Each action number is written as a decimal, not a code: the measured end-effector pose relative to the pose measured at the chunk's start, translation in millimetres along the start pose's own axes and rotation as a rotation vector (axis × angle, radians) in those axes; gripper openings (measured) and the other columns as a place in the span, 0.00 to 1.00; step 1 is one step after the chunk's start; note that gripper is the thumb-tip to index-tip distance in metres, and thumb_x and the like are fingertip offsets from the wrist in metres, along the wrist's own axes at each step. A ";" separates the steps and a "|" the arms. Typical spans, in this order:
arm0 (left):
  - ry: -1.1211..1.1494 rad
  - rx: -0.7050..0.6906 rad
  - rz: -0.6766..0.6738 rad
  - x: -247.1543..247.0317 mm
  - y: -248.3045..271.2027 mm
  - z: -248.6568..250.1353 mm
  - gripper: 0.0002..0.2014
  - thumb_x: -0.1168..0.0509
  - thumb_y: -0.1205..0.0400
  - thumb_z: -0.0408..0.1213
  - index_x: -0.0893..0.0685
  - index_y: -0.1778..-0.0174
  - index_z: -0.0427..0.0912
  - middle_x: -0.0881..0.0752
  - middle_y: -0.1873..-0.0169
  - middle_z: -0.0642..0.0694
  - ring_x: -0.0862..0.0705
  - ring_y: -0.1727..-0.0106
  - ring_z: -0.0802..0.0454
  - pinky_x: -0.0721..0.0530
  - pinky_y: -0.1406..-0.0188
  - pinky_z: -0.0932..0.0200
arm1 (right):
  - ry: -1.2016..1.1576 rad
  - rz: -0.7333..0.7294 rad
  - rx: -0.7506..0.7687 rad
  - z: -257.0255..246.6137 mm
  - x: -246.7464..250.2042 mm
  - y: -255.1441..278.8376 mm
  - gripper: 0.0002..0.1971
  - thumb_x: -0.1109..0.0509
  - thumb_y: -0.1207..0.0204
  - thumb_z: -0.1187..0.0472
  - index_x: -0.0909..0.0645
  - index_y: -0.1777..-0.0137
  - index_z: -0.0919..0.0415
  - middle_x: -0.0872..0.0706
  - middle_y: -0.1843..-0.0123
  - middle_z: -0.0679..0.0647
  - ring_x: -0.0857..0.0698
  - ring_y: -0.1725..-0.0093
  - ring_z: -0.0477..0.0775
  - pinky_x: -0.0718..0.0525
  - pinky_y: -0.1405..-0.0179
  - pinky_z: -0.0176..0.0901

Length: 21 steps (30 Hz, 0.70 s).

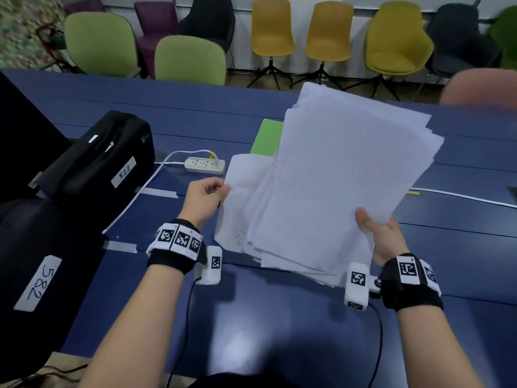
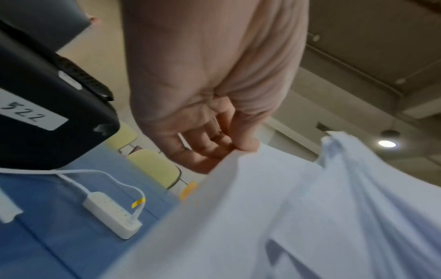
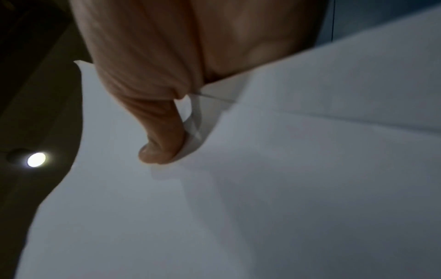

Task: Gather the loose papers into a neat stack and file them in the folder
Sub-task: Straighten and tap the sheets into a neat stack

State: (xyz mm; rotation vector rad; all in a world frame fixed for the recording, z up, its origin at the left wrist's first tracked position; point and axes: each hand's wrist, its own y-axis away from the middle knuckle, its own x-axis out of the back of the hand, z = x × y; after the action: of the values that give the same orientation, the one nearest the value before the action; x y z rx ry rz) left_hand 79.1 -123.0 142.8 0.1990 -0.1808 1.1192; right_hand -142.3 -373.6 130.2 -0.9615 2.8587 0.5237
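Observation:
A loose, uneven sheaf of white papers [image 1: 330,180] is lifted off the blue table [image 1: 251,317], its sheets fanned and skewed. My right hand [image 1: 383,236] grips its lower right corner, thumb [image 3: 164,139] on top of the papers [image 3: 262,188]. My left hand [image 1: 204,197] pinches the left edge of one lower sheet [image 2: 250,217] between thumb and fingers [image 2: 214,149]. A green folder [image 1: 267,138] lies flat on the table behind the papers, mostly hidden by them.
Black cases [image 1: 103,158] labelled 522 and 582 stand on the left. A white power strip [image 1: 205,165] with its cable lies beside the left hand. Another white cable [image 1: 461,196] runs on the right. Chairs [image 1: 190,60] line the far side.

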 end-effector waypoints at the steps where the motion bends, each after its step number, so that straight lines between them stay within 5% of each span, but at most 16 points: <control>1: -0.050 -0.025 0.034 -3.9 -2.1 -0.4 0.06 0.35 0.19 0.28 0.15 0.58 0.31 0.19 0.65 0.40 0.25 0.65 0.49 0.25 0.64 0.60 | -0.004 0.001 -0.008 4.6 0.0 -1.0 0.42 0.14 0.59 0.41 0.21 0.44 0.58 0.10 0.49 0.52 0.12 0.47 0.55 0.16 0.40 0.56; 2: -0.099 -0.041 0.064 -7.5 -3.4 -2.3 0.06 0.35 0.19 0.29 0.15 0.60 0.33 0.20 0.66 0.42 0.26 0.64 0.50 0.26 0.62 0.60 | -0.016 -0.009 -0.028 9.2 0.5 -0.8 0.42 0.13 0.60 0.41 0.19 0.45 0.58 0.08 0.53 0.50 0.10 0.52 0.53 0.13 0.45 0.53; 6: -0.344 -0.032 0.129 -19.2 -2.2 -17.7 0.08 0.36 0.20 0.32 0.20 0.66 0.42 0.23 0.72 0.50 0.26 0.65 0.46 0.24 0.58 0.54 | -0.014 -0.008 -0.184 40.1 5.2 -2.0 0.14 0.29 0.25 0.63 0.20 0.41 0.65 0.08 0.62 0.49 0.09 0.63 0.50 0.11 0.54 0.52; 11: -0.551 -0.078 0.101 -31.3 16.2 -31.7 0.05 0.38 0.19 0.31 0.22 0.60 0.36 0.25 0.72 0.49 0.26 0.63 0.40 0.27 0.61 0.52 | 0.059 -0.042 -0.480 110.2 26.4 -8.2 0.29 0.21 0.34 0.56 0.21 0.35 0.69 0.12 0.42 0.64 0.12 0.44 0.65 0.19 0.38 0.65; 14: -0.603 -0.117 0.064 -34.1 20.1 -34.8 0.04 0.38 0.19 0.32 0.21 0.58 0.38 0.20 0.66 0.47 0.21 0.59 0.38 0.21 0.57 0.48 | 0.155 -0.040 -0.608 144.2 39.1 -7.6 0.22 0.27 0.26 0.57 0.20 0.36 0.69 0.12 0.42 0.66 0.13 0.44 0.66 0.21 0.36 0.68; 17: -0.646 -0.096 0.026 -33.8 22.2 -38.5 0.04 0.38 0.19 0.32 0.20 0.58 0.38 0.17 0.63 0.46 0.19 0.56 0.38 0.18 0.55 0.47 | 0.276 -0.001 -0.682 176.1 47.6 -7.3 0.26 0.25 0.29 0.52 0.21 0.36 0.68 0.12 0.43 0.66 0.13 0.44 0.66 0.19 0.38 0.63; 19: -0.686 -0.085 0.025 -30.6 23.7 -41.6 0.04 0.38 0.20 0.31 0.21 0.59 0.38 0.17 0.62 0.46 0.18 0.54 0.36 0.18 0.56 0.47 | 0.394 -0.019 -0.740 180.8 47.9 -1.7 0.26 0.29 0.26 0.46 0.23 0.40 0.68 0.14 0.52 0.63 0.14 0.54 0.64 0.12 0.57 0.39; 21: -0.727 -0.102 0.071 -23.9 25.4 -36.6 0.04 0.39 0.20 0.30 0.20 0.58 0.39 0.15 0.59 0.45 0.18 0.52 0.36 0.21 0.58 0.50 | 0.548 -0.012 -0.741 170.8 46.0 3.8 0.22 0.37 0.21 0.43 0.27 0.49 0.66 0.25 0.66 0.55 0.24 0.71 0.56 0.28 0.87 0.28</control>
State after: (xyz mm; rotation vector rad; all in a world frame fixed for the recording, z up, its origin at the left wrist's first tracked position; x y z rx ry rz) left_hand 47.6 -124.0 103.3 0.5070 -0.8941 1.0647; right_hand -186.9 -338.3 -37.4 -1.3876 3.1421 1.6179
